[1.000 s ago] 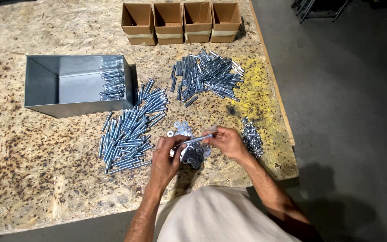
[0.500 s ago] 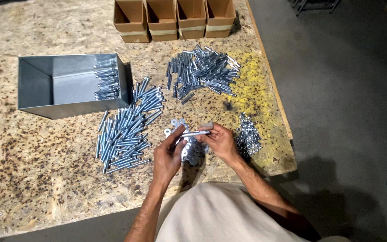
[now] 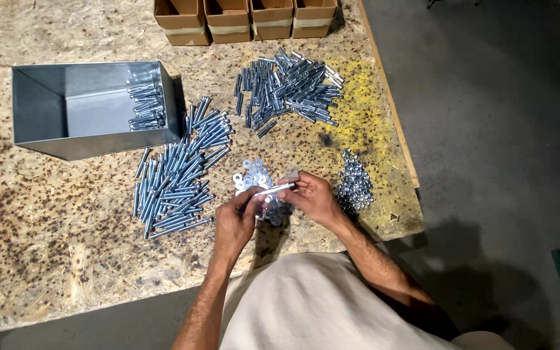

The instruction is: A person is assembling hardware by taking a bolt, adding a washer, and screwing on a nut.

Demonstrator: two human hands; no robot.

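From my remote seat I see the left hand point(image 3: 236, 217) and the right hand point(image 3: 315, 198) meeting over the near edge of the table point(image 3: 46, 253), each closed in a pinch on one end of a single bolt point(image 3: 275, 190) held nearly level just above the heap of washers point(image 3: 254, 175). The left grip has its fingertips wrapped tight round the near end; the right grip pinches the far end, and I think it is working a small piece onto the shaft, though the fingers hide whether that is a washer or a nut. I judge this to be the fitting step: hardware going onto one bolt. The next move, as I read it, calls for steadying the bolt with the left hand while the right seats or spins the small piece along the thread, without dropping it among the loose washers. Counting: one bolt in hand; two big piles of bolts, one point(image 3: 176, 172) left of the hands and one point(image 3: 290, 87) further back; a few more lying in one open metal bin point(image 3: 46, 104); one heap of nuts point(image 3: 353, 185) right of the hands; four cardboard boxes point(image 3: 244, 19) in a row at the far edge.
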